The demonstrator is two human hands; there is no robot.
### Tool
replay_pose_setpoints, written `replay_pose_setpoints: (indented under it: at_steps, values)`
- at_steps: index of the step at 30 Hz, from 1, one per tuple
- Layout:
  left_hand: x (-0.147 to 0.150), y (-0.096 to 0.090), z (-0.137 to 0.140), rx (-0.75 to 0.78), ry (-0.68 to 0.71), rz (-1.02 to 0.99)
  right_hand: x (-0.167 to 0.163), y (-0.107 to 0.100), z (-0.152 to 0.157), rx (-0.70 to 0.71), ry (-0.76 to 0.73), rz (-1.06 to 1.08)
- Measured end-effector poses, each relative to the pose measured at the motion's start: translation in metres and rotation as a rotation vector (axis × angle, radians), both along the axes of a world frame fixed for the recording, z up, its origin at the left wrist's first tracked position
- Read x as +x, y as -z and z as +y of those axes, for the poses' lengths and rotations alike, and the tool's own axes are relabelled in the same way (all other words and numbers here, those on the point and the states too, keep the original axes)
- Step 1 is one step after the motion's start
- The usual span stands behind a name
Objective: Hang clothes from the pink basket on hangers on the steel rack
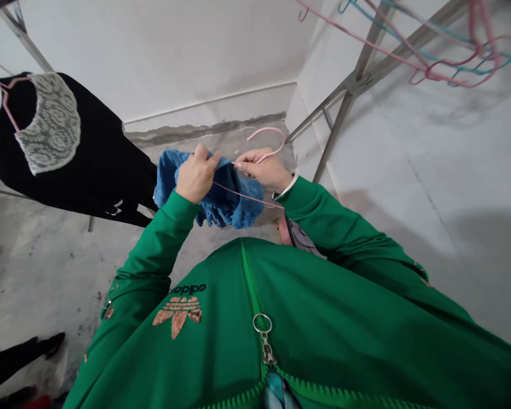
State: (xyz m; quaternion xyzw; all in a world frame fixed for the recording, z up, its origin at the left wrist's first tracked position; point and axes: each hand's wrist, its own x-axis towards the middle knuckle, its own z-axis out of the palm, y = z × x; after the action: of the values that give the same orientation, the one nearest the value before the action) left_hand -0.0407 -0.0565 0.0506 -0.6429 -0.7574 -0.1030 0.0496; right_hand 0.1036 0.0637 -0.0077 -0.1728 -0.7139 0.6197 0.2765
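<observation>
A blue garment [221, 207] hangs in folds in front of me; its exact kind is hard to make out. My left hand [196, 175] is closed on the garment's top edge. A pink wire clothes hanger [267, 130] has its hook pointing up, and its lower bar crosses in front of the blue cloth. My right hand [266, 169] is closed around the hanger just below the hook, its fingertips close to the garment's edge. How much of the hanger sits inside the cloth is hidden.
At left, a black garment with a lace collar [53, 122] hangs on a pink hanger. Pink and blue hangers [451, 71] hang at upper right beside a metal rack frame [349, 85]. Another person's dark leg and shoe [25, 352] show at lower left.
</observation>
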Motion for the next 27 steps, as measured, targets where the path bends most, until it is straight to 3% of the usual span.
replay_pose_setpoints:
  at_steps: [3, 6, 9, 11, 13, 17, 20, 23, 27]
  values:
    - [0.0, -0.008, 0.002, 0.069, -0.013, 0.08, 0.005, -0.011, 0.012, 0.113, -0.009, -0.004]
    - [-0.002, -0.009, 0.007, 0.043, -0.016, 0.107, 0.002, -0.023, 0.018, 0.277, 0.067, -0.011]
    - [-0.013, -0.005, 0.01, 0.077, -0.059, 0.069, 0.004, -0.03, 0.016, 0.496, 0.362, 0.086]
    - [-0.023, -0.005, 0.009, 0.142, -0.104, 0.055, 0.01, -0.022, 0.007, 0.638, 0.604, 0.149]
    - [-0.03, -0.008, 0.005, 0.195, -0.134, 0.054, 0.014, 0.0, -0.007, 0.71, 0.646, 0.072]
    - [-0.03, -0.019, -0.003, 0.241, -0.124, 0.089, 0.007, 0.073, -0.038, 0.685, 0.305, -0.286]
    - [-0.022, -0.025, -0.011, 0.277, -0.082, 0.108, -0.007, 0.121, -0.045, 0.633, 0.285, -0.471]
    - [-0.016, -0.029, -0.02, 0.323, -0.019, 0.098, -0.016, 0.146, -0.03, 0.556, 0.31, -0.533]
    - [-0.018, -0.033, -0.032, 0.321, 0.004, 0.124, -0.013, 0.157, 0.008, 0.367, 0.38, -0.46]
